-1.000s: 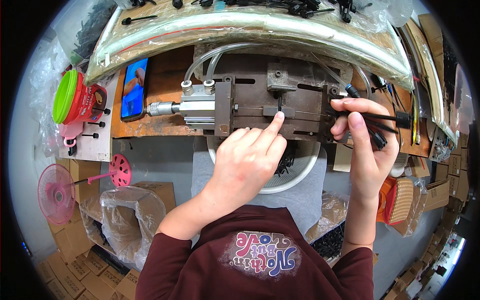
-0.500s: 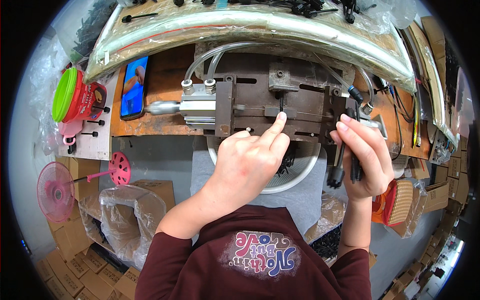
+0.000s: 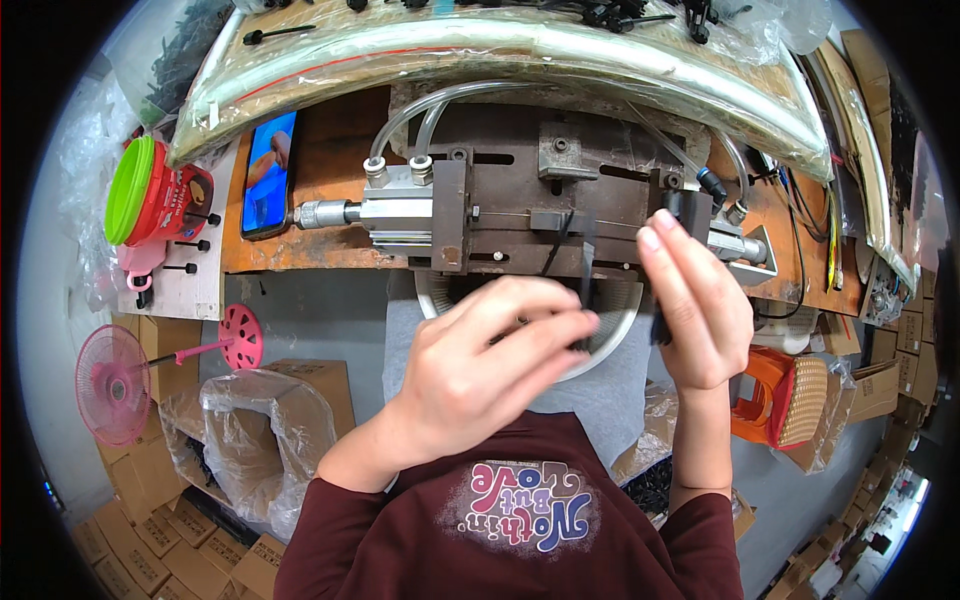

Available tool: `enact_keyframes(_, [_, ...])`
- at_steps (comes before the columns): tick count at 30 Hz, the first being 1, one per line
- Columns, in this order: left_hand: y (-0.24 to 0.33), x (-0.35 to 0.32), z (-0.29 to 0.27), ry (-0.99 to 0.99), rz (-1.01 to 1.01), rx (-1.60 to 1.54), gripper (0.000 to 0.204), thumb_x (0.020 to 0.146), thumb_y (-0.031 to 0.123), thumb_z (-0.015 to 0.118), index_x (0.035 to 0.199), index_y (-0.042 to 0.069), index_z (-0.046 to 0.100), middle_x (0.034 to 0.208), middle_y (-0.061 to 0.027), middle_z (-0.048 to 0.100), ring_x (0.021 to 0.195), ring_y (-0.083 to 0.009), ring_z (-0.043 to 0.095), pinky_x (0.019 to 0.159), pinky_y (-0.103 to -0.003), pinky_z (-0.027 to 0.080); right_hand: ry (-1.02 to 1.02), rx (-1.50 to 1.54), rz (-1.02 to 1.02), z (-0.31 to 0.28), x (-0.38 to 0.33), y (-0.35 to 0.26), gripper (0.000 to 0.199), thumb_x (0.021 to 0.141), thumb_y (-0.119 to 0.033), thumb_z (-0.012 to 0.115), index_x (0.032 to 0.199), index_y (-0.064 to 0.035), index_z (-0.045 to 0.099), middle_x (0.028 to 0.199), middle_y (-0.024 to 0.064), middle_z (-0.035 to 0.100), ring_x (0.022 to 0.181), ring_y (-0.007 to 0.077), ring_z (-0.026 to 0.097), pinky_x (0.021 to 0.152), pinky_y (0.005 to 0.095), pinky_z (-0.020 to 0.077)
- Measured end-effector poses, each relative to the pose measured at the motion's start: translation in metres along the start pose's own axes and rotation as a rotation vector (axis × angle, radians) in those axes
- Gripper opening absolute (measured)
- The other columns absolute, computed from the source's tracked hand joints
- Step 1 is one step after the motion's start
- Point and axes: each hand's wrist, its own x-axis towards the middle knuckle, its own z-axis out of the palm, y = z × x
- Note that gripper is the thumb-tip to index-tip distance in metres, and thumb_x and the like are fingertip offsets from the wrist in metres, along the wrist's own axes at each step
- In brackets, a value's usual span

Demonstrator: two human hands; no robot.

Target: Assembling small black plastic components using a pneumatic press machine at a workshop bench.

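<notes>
In front of the dark metal fixture, my left hand has its fingers curled, blurred by motion. At its fingertips is a black rod-shaped part, also smeared. Another thin black piece slants across the front of the fixture's small central block. My right hand is raised at the fixture's right end, its fingers closed around black knobbed rods; their number is hidden.
A silver air cylinder with clear hoses sits left of the fixture, another cylinder right. A white-rimmed basket with black parts is below. A phone and red tub lie left; an orange stool stands right.
My left hand has drawn back from the central block, its pointing finger now curled. The cylinder rods have pulled outward. My right hand has shifted slightly left, and a black piece now slants by the block.
</notes>
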Motion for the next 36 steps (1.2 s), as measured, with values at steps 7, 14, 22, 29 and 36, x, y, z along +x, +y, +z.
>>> enact_keyframes(7, [-0.026, -0.003, 0.025, -0.016, 0.069, 0.542, 0.023, 0.07, 0.008, 0.077, 0.092, 0.005, 0.072, 0.121, -0.0071, 0.069, 0.077, -0.0195, 0.067, 0.071, -0.03, 0.054, 0.142, 0.12, 0.177, 0.006, -0.013, -0.001, 0.036, 0.076, 0.008, 0.072, 0.112, 0.0061, 0.066, 0.102, 0.0218, 0.071, 0.091, 0.0306, 0.072, 0.076, 0.0354, 0.0591])
enact_keyframes(14, [-0.023, 0.007, 0.022, -0.081, 0.039, 0.583, 0.025, 0.069, 0.01, 0.078, 0.093, 0.008, 0.073, 0.121, -0.0067, 0.069, 0.069, -0.016, 0.067, 0.064, -0.028, 0.051, 0.104, 0.515, 0.58, -0.006, -0.017, -0.015, 0.025, 0.077, 0.009, 0.076, 0.101, 0.0056, 0.07, 0.093, 0.0186, 0.073, 0.077, 0.0227, 0.073, 0.069, 0.0287, 0.0588])
enact_keyframes(22, [-0.018, 0.01, 0.017, -0.065, 0.0, 0.451, 0.031, 0.068, 0.014, 0.082, 0.097, 0.008, 0.073, 0.116, -0.0067, 0.071, 0.072, -0.0164, 0.069, 0.062, -0.027, 0.051, 0.054, 1.195, 1.233, -0.014, -0.003, -0.021, 0.01, 0.086, 0.004, 0.07, 0.089, 0.005, 0.061, 0.077, 0.0145, 0.07, 0.052, 0.0128, 0.062, 0.047, 0.0223, 0.0496])
enact_keyframes(29, [-0.003, 0.002, 0.014, -0.01, 0.261, 0.131, 0.029, 0.067, 0.006, 0.083, 0.094, 0.002, 0.073, 0.095, -0.0075, 0.069, 0.074, -0.0201, 0.068, 0.06, -0.029, 0.055, -0.108, 1.348, 1.329, -0.006, -0.004, -0.03, 0.012, 0.086, 0.002, 0.072, 0.092, 0.0031, 0.062, 0.074, 0.01, 0.069, 0.054, 0.0099, 0.062, 0.046, 0.0216, 0.0499])
enact_keyframes(36, [-0.02, -0.004, 0.018, 0.009, 0.1, 0.322, 0.03, 0.068, 0.007, 0.082, 0.096, 0.002, 0.071, 0.109, -0.0121, 0.07, 0.078, -0.0217, 0.069, 0.066, -0.031, 0.056, 0.129, 1.131, 1.097, -0.01, -0.01, -0.026, 0.022, 0.098, -0.01, 0.058, 0.11, 0.0079, 0.062, 0.092, 0.0181, 0.071, 0.07, 0.0169, 0.068, 0.064, 0.0274, 0.0555])
